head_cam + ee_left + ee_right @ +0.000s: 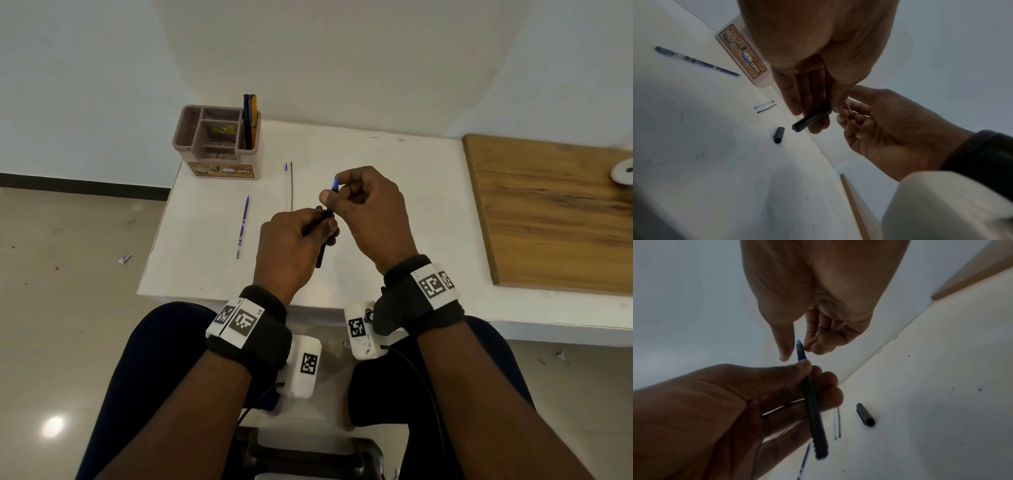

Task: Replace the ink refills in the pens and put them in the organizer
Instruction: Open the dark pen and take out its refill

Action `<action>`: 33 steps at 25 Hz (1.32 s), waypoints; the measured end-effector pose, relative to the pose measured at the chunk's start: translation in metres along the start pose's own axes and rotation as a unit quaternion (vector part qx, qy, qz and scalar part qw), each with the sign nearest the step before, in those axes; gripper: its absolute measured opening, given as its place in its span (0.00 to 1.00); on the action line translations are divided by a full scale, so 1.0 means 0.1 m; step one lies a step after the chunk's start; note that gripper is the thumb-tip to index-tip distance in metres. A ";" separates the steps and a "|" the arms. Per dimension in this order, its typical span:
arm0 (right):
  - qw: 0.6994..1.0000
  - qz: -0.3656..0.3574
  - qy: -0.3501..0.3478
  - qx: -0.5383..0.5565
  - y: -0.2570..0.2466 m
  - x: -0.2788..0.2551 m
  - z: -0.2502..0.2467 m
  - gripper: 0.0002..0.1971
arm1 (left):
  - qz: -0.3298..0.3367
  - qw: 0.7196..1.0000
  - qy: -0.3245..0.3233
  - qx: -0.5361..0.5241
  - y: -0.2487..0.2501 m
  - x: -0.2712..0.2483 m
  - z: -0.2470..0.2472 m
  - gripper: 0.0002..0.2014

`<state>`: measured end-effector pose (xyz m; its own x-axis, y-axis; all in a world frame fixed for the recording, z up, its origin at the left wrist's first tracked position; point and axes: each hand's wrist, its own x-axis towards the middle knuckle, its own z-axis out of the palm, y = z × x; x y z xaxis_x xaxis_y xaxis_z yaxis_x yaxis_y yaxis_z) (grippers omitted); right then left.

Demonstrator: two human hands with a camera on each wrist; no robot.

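My left hand (301,240) grips a black pen barrel (321,251) above the white table (394,240), its ridged end pointing down toward me. My right hand (363,202) pinches the blue tip section (334,185) sticking out of the barrel's top, thumb on one side and fingers on the other (800,350). The pen's black cap (865,414) lies on the table under the hands and is hidden in the head view. Two thin refills (288,185) lie side by side farther out. A blue pen (242,228) lies to their left. The brown organizer (219,140) stands at the far left corner.
A black and yellow item (251,120) stands in the organizer's right compartment. A wooden board (555,212) covers the table's right part, with a white round object (621,173) on it. The table's left edge drops to the floor beside the blue pen.
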<state>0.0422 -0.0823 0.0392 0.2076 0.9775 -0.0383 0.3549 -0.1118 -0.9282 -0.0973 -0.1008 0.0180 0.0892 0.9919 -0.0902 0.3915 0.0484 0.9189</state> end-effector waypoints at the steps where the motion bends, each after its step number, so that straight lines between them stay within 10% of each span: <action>1: 1.000 -0.008 -0.003 0.001 0.01 0.00 0.00 0.12 | -0.001 1.000 0.002 -0.002 -0.01 0.00 -0.01 0.12; 33: 1.000 -0.023 -0.018 0.011 0.07 0.00 0.06 0.18 | -0.010 1.000 0.005 0.004 -0.03 0.03 0.00 0.13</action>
<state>0.0394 -0.0824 0.0303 0.1586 0.9873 -0.0089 0.3432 -0.0636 -0.9371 -0.0985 -0.0983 0.0149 0.0708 0.9919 -0.1052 0.4003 0.0683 0.9138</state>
